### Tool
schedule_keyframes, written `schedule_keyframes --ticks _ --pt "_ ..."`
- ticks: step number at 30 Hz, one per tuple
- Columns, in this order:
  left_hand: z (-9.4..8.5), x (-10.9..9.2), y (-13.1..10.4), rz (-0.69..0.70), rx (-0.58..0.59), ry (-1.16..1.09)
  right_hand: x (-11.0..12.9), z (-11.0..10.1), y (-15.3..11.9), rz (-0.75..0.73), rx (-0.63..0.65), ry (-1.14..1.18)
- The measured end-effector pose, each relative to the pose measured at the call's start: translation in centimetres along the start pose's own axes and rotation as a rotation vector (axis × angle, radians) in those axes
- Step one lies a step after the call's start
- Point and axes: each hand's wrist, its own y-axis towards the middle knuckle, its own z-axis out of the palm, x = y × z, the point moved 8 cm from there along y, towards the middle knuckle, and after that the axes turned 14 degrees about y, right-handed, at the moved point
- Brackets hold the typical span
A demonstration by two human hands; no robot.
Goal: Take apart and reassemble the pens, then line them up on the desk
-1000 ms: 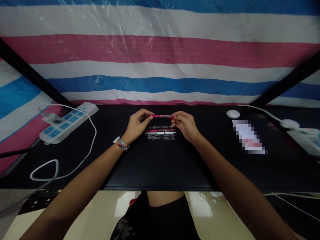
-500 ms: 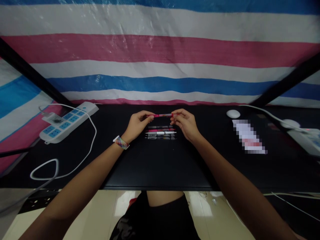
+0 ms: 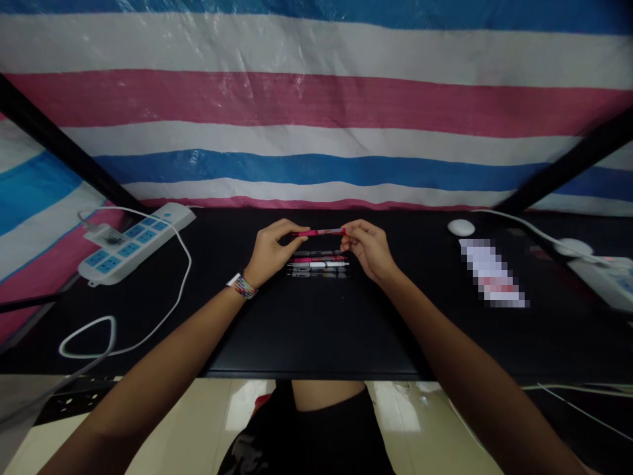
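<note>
A pink pen [image 3: 320, 232] is held level between both hands, just beyond a row of pens. My left hand [image 3: 273, 249] pinches its left end between thumb and fingers. Its right end is pinched by my right hand [image 3: 366, 248], whose other fingers are curled. Below the held pen, several pens lie side by side on the black table [image 3: 316, 330], among them a white pen [image 3: 324, 264] and dark or clear ones. A woven multicoloured band is on my left wrist.
On the left lies a white power strip [image 3: 138, 244] with a plug and a looping white cable [image 3: 185, 284]. To the right are a white mouse [image 3: 461, 227], a blurred-out paper-like item [image 3: 492, 274], and another power strip [image 3: 603, 280]. A striped sheet [image 3: 316, 105] hangs behind.
The pink pen has shifted slightly left and toward me, with more of its pink barrel showing. My right fingers have moved a little along its right end.
</note>
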Motion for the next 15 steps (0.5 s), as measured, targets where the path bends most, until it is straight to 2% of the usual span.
schedule_keyframes --ticks 5,7,15 --pt "1.5 2.4 -0.4 -0.218 0.072 -0.178 0.5 0.4 -0.2 -0.054 0.032 -0.042" --pt "1.8 2.9 -0.5 -0.264 0.077 -0.222 0.4 0.6 -0.3 -0.058 0.043 -0.057" --pt "0.6 1.3 -0.2 -0.181 0.045 -0.133 -0.1 0.5 -0.3 -0.011 0.027 -0.047"
